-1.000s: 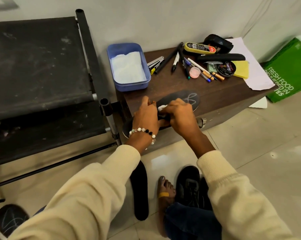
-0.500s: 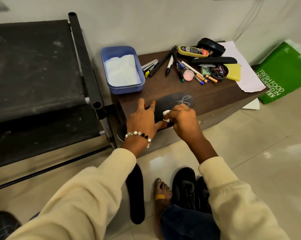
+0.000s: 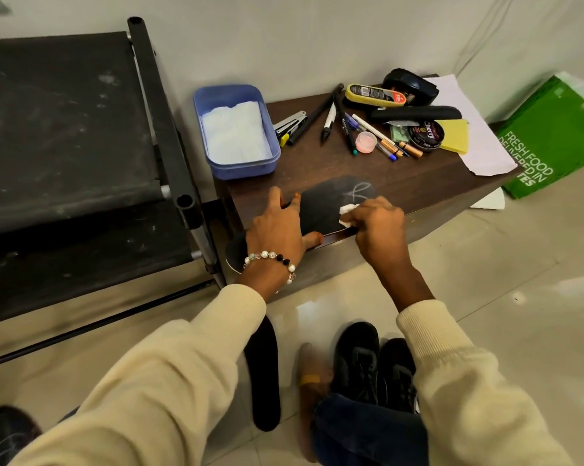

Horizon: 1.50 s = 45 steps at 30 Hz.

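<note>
Black insole (image 3: 331, 203) lies flat on the worktop (image 3: 401, 176) along its near edge, heel end hanging off the left corner, pale scribble near the toe. Left hand (image 3: 277, 230) pins it: fingers (image 3: 276, 198) spread and fairly straight, thumb at the near rim, nothing gripped. Right hand (image 3: 378, 223) has its fingers curled tight round a small white wipe (image 3: 347, 213), pressed on the insole just beside the scribble. Insole likely light, thin, floppy and foam-like, so it would slide or buckle under rubbing unless pinned. Best hold is flat pressure mid-length, or a pinch at the overhanging heel, not the toe being wiped. Second insole (image 3: 263, 371) and black shoes (image 3: 358, 361) sit on the floor below.
</note>
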Each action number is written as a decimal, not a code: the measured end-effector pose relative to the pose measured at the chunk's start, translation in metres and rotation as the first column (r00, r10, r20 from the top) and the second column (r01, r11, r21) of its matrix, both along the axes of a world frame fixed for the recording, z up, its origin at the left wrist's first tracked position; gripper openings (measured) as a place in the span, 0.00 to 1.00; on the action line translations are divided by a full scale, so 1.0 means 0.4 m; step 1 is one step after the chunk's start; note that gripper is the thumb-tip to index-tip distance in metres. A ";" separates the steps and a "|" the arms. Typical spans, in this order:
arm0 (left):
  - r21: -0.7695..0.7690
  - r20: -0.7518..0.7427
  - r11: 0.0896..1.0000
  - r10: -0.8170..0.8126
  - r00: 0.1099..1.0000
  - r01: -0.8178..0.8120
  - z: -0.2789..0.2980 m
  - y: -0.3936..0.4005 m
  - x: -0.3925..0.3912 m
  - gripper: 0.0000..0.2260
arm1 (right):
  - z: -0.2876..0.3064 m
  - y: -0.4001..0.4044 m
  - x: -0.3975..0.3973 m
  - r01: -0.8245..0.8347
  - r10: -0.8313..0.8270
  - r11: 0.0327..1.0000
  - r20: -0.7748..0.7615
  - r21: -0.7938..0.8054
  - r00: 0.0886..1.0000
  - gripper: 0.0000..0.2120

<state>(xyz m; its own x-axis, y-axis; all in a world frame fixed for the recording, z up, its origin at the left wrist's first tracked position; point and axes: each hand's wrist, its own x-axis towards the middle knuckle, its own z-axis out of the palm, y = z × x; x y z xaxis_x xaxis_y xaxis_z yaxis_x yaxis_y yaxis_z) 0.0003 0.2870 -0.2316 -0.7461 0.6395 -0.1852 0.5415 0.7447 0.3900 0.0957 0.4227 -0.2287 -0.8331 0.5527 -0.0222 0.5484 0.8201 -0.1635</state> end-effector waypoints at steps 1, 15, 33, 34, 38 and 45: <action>0.000 0.001 1.000 0.002 1.000 -0.002 0.000 0.000 0.001 0.36 | 0.004 -0.006 0.003 -0.036 0.036 0.999 0.019 -0.009 0.999 0.18; 0.010 0.020 1.000 -0.027 0.999 0.027 -0.001 -0.003 -0.008 0.37 | -0.024 0.037 -0.036 0.234 -0.226 0.971 -0.128 0.054 0.966 0.16; 0.004 0.041 0.999 -0.042 0.998 0.041 -0.005 0.002 -0.014 0.37 | -0.008 0.065 -0.078 0.336 -0.332 0.942 -0.111 0.016 0.937 0.14; 0.000 0.043 0.999 -0.041 0.998 0.041 -0.005 0.003 -0.014 0.37 | -0.004 0.062 -0.080 0.348 -0.345 0.937 -0.097 0.014 0.934 0.14; -0.011 0.037 1.000 -0.020 0.999 0.021 -0.001 0.010 -0.007 0.36 | -0.007 0.018 -0.063 0.382 -0.380 0.924 -0.070 0.022 0.922 0.13; -0.005 0.053 1.000 -0.019 0.998 0.020 -0.002 0.012 -0.008 0.35 | -0.020 -0.031 -0.039 0.323 -0.321 0.945 -0.048 0.054 0.946 0.12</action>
<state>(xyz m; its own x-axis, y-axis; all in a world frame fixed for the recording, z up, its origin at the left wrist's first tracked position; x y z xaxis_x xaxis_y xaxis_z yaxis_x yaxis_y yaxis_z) -0.0029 0.2919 -0.2324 -0.7226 0.6527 -0.2276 0.5346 0.7365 0.4145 0.0800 0.4104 -0.2368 -0.6099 0.7911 0.0474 0.7794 0.6096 -0.1450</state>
